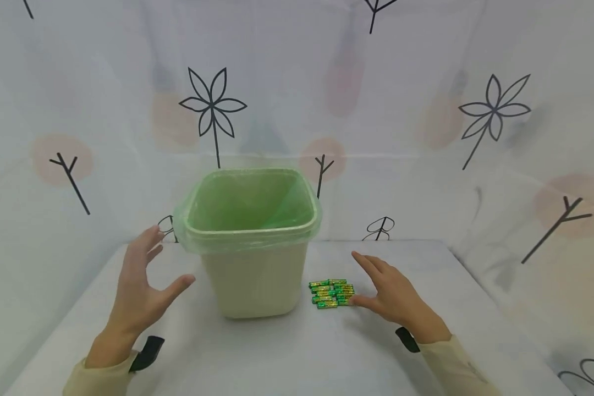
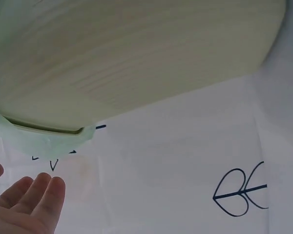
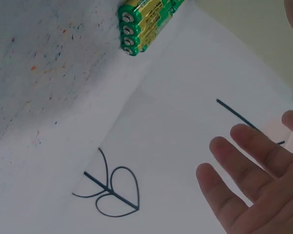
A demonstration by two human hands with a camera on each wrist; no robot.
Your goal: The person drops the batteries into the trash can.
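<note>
A pale green bin (image 1: 257, 280) stands upright on the table, lined with a thin green plastic bag (image 1: 183, 225) folded over its rim. To its left my left hand (image 1: 141, 291) is held up with fingers apart, holding nothing; in the left wrist view the hand (image 2: 31, 207) shows below the bagged rim. Right of the bin lie several green and gold batteries (image 1: 330, 293) in a flat group. My right hand (image 1: 393, 291) hovers beside them, fingers extended and thumb near the group's right edge; whether the thumb touches cannot be told. The right wrist view shows batteries (image 3: 149, 22) end-on.
The white table (image 1: 257, 357) runs back to a white cloth backdrop (image 1: 401, 209) printed with line-drawn flowers and twigs. Cloth also rises along both sides. A black strap (image 1: 147, 353) is on the left wrist, another black strap (image 1: 407, 340) on the right.
</note>
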